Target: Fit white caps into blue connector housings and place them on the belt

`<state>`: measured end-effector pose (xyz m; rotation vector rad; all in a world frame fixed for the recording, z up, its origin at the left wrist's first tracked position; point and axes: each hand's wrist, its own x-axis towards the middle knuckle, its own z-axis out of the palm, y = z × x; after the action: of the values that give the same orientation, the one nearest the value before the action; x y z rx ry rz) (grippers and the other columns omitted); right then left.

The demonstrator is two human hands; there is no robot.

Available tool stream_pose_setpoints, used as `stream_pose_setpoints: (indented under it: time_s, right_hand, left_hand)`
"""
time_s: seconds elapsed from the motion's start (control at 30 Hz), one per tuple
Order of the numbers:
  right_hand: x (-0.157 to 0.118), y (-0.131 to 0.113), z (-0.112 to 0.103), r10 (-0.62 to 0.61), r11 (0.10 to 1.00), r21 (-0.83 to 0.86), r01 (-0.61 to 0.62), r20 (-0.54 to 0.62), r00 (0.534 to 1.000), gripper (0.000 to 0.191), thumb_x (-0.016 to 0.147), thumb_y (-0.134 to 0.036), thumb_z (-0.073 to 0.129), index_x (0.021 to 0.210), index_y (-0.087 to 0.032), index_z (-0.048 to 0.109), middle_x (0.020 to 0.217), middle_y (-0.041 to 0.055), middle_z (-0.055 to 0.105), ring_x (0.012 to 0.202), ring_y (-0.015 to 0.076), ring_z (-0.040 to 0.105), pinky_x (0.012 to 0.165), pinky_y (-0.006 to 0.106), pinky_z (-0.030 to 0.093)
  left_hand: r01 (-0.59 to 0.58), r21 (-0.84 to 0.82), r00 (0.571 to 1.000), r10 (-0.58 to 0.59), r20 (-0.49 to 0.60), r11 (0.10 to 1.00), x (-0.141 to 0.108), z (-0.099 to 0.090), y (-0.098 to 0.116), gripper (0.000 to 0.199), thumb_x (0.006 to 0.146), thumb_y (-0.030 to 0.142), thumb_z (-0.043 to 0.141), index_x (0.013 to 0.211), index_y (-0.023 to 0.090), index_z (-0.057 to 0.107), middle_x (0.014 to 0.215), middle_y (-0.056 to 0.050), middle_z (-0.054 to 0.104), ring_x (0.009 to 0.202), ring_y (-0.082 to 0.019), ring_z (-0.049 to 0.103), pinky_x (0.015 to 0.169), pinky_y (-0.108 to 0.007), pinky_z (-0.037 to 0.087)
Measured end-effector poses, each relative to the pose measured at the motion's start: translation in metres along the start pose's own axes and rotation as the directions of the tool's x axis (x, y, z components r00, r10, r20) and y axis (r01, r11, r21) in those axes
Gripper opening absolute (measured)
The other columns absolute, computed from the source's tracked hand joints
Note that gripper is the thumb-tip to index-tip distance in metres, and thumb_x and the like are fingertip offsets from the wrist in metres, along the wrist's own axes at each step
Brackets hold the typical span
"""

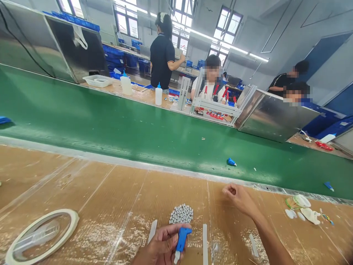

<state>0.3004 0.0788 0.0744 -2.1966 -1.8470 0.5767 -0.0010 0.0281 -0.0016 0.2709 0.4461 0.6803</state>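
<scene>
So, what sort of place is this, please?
Probably a factory assembly line: blue pieces lie on a long green conveyor-like surface, people are behind it, and the left hand holds a similar blue piece.

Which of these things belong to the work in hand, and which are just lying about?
Probably part of the work:
blue piece, in the left hand
grey bits, piled just beyond it
perhaps the similar blue pieces on the green strip

Seemingly just lying about:
ring, at near left
tub, at right
</scene>
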Motion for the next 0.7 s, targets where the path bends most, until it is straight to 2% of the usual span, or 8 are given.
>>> stream_pose_setpoints:
  time_s: [0.1, 0.17, 0.23, 0.3, 0.4, 0.5, 0.6, 0.7]
  right_hand:
    - [-0.04, -0.012, 0.013, -0.085, 0.996, 0.041, 0.08, 0.117, 0.989, 0.02, 0.09, -0.038, 0.063, 0.08, -0.023, 0.071, 0.071, -0.0024, 0.073, 0.065, 0.0182, 0.068, 0.055, 0.026, 0.052]
    - [-0.038, -0.011, 0.017, -0.074, 0.997, -0.034, 0.075, 0.011, 0.997, 0.012, 0.088, -0.034, 0.066, 0.092, -0.024, 0.071, 0.087, 0.0, 0.076, 0.079, 0.0201, 0.071, 0.069, 0.029, 0.056]
    - [-0.012, -0.004, 0.016, -0.011, 0.995, -0.103, -0.005, -0.156, 0.988, 0.016, 0.095, -0.026, 0.058, 0.104, -0.021, 0.069, 0.111, 0.0074, 0.073, 0.103, 0.0245, 0.068, 0.089, 0.038, 0.054]
    - [0.028, 0.007, 0.009, 0.052, 0.981, -0.162, -0.107, -0.313, 0.948, 0.022, 0.098, -0.023, 0.058, 0.119, -0.02, 0.064, 0.128, 0.0096, 0.065, 0.115, 0.0269, 0.062, 0.098, 0.047, 0.051]
    - [0.086, 0.016, -0.004, 0.121, 0.955, -0.192, -0.226, -0.442, 0.889, 0.031, 0.096, -0.03, 0.063, 0.125, -0.02, 0.06, 0.13, 0.0091, 0.062, 0.108, 0.026, 0.065, 0.09, 0.048, 0.056]
    - [0.122, 0.015, -0.011, 0.128, 0.948, -0.195, -0.25, -0.485, 0.865, 0.028, 0.097, -0.031, 0.062, 0.123, -0.021, 0.061, 0.128, 0.0088, 0.064, 0.104, 0.0243, 0.067, 0.087, 0.045, 0.058]
    - [0.127, 0.015, -0.006, 0.053, 0.963, -0.211, -0.165, -0.452, 0.891, 0.028, 0.097, -0.031, 0.061, 0.123, -0.021, 0.061, 0.129, 0.0086, 0.064, 0.104, 0.024, 0.067, 0.087, 0.045, 0.058]
    - [0.092, 0.019, 0.009, -0.09, 0.974, -0.226, 0.012, -0.338, 0.937, 0.022, 0.096, -0.029, 0.063, 0.115, -0.018, 0.064, 0.12, 0.0074, 0.066, 0.104, 0.0245, 0.066, 0.089, 0.047, 0.056]
  left_hand:
    - [-0.115, -0.053, 0.991, 0.111, -0.078, 0.992, -0.002, 0.003, 0.022, 0.037, 0.065, 0.026, 0.089, 0.099, 0.013, 0.079, 0.076, -0.007, 0.07, 0.058, -0.011, 0.061, 0.056, -0.021, 0.046]
    - [-0.183, -0.086, 0.977, 0.172, -0.124, 0.979, -0.001, 0.003, 0.037, 0.04, 0.059, 0.022, 0.092, 0.096, 0.012, 0.079, 0.077, -0.006, 0.07, 0.059, -0.01, 0.06, 0.056, -0.019, 0.048]
    - [-0.217, -0.103, 0.968, 0.201, -0.149, 0.971, 0.001, 0.002, 0.045, 0.042, 0.055, 0.019, 0.093, 0.094, 0.012, 0.079, 0.077, -0.006, 0.07, 0.06, -0.01, 0.06, 0.056, -0.019, 0.049]
    - [-0.226, -0.096, 0.966, 0.211, -0.15, 0.969, 0.004, 0.0, 0.044, 0.039, 0.057, 0.018, 0.092, 0.093, 0.012, 0.079, 0.077, -0.006, 0.07, 0.061, -0.01, 0.061, 0.058, -0.019, 0.051]
    - [-0.233, -0.061, 0.97, 0.227, -0.089, 0.971, 0.009, -0.004, 0.034, 0.036, 0.062, 0.021, 0.09, 0.096, 0.012, 0.079, 0.078, -0.007, 0.071, 0.061, -0.01, 0.062, 0.058, -0.019, 0.05]
    - [-0.234, -0.028, 0.972, 0.234, -0.009, 0.972, 0.015, -0.008, 0.028, 0.041, 0.061, 0.026, 0.091, 0.098, 0.012, 0.079, 0.075, -0.008, 0.07, 0.057, -0.01, 0.061, 0.053, -0.017, 0.045]
    - [-0.251, -0.034, 0.968, 0.251, -0.01, 0.967, 0.017, -0.01, 0.031, 0.041, 0.062, 0.027, 0.09, 0.098, 0.012, 0.078, 0.075, -0.007, 0.069, 0.058, -0.01, 0.061, 0.054, -0.018, 0.044]
    - [-0.28, -0.076, 0.959, 0.276, -0.065, 0.957, 0.015, -0.007, 0.041, 0.04, 0.061, 0.025, 0.09, 0.096, 0.011, 0.078, 0.075, -0.007, 0.068, 0.059, -0.01, 0.06, 0.055, -0.019, 0.045]
